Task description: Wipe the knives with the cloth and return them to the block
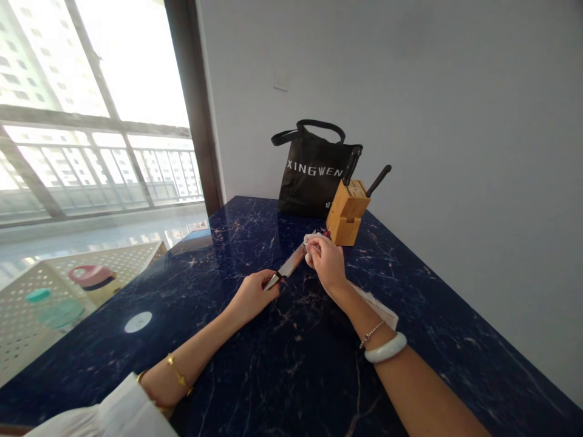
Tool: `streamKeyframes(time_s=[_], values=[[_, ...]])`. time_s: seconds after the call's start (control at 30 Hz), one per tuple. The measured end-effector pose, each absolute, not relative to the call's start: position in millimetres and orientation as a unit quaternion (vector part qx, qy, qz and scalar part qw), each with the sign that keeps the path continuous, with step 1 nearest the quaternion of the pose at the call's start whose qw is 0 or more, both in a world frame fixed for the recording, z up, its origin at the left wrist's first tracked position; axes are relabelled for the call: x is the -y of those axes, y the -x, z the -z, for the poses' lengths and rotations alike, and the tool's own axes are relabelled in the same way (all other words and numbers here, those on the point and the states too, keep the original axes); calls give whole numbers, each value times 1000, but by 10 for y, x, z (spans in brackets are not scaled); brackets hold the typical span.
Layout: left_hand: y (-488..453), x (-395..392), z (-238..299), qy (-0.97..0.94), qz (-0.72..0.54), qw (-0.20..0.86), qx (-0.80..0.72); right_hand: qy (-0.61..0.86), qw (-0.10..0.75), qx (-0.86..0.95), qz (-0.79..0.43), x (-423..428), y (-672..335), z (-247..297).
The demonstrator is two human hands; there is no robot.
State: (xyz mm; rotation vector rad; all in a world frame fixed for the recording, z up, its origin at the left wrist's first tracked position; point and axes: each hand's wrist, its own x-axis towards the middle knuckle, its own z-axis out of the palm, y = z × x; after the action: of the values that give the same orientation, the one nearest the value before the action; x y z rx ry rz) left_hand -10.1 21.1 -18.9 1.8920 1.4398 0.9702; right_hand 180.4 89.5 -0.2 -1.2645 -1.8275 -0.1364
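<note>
Countertop, dark blue marble | left hand: clenched around handle of kitchen knife, blade angled away toward right hand | right hand: pinching white cloth against blade tip | nearby: white paper under right wrist, bamboo knife block holding 2 black-handled knives, black XINGWEN tote bag behind

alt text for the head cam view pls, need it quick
A person's left hand grips a kitchen knife over a dark blue marble counter, while the right hand holds a white cloth or tissue at the blade's far end. Behind them are a bamboo knife block with two black-handled knives and a black XINGWEN tote bag.
</note>
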Motion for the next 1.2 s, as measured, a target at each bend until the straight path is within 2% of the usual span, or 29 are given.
streamKeyframes(time_s=[0.27, 0.47, 0.7, 0.8, 0.93, 1.2], values=[[71, -127, 134, -753, -342, 256, -501, 544, 491, 679, 37, -1019, -2020, -1], [59, -139, 161, -686, -348, 359, -529, 520, 447, 725, 66, -945, -1902, -7], [113, -235, 201, -699, -399, 174, -567, 492, 384, 773, 117, -845, -1765, 9], [146, -269, 243, -691, -372, 170, -596, 476, 398, 777, 107, -835, -1730, 18], [152, -272, 296, -723, -371, 153, -562, 439, 414, 791, 97, -777, -1623, 28], [156, -242, 307, -750, -363, 163, -528, 360, 345, 862, 90, -614, -1361, 105]])
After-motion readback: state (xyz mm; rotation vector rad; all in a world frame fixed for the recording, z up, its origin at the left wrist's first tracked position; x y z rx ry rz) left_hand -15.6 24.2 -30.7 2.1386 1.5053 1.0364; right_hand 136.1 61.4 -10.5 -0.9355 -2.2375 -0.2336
